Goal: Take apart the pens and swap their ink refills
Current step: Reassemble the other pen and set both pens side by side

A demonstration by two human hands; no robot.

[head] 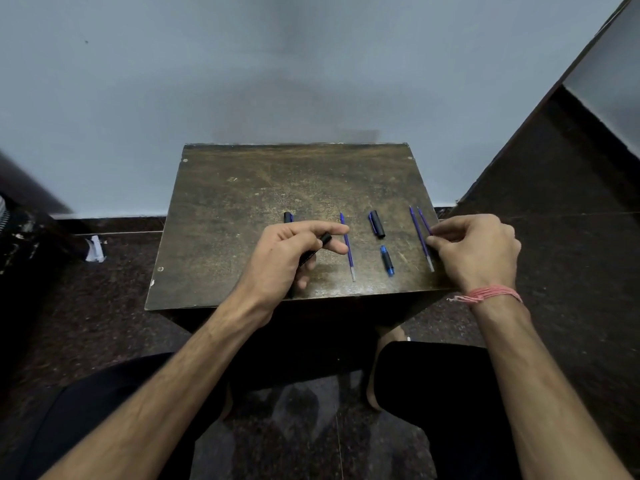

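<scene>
My left hand (289, 258) grips a black pen barrel (313, 252), its open end pointing up and right. A blue ink refill (347, 245) lies on the small wooden table (242, 209) just right of that hand. Two more blue refills lie side by side at the table's right edge: one (420, 237) lies free, and my right hand (478, 252) pinches the other (424, 221) with its fingertips. A black pen cap (377, 224) with a blue clip lies in the middle. Below it is a short black and blue pen section (387, 260). Another black cap (288, 217) shows behind my left hand.
The table stands against a pale blue wall. A dark slanted panel (554, 174) rises at the right. Crumpled white paper (94, 249) lies on the dark speckled floor at the left. My knees are below the table's near edge.
</scene>
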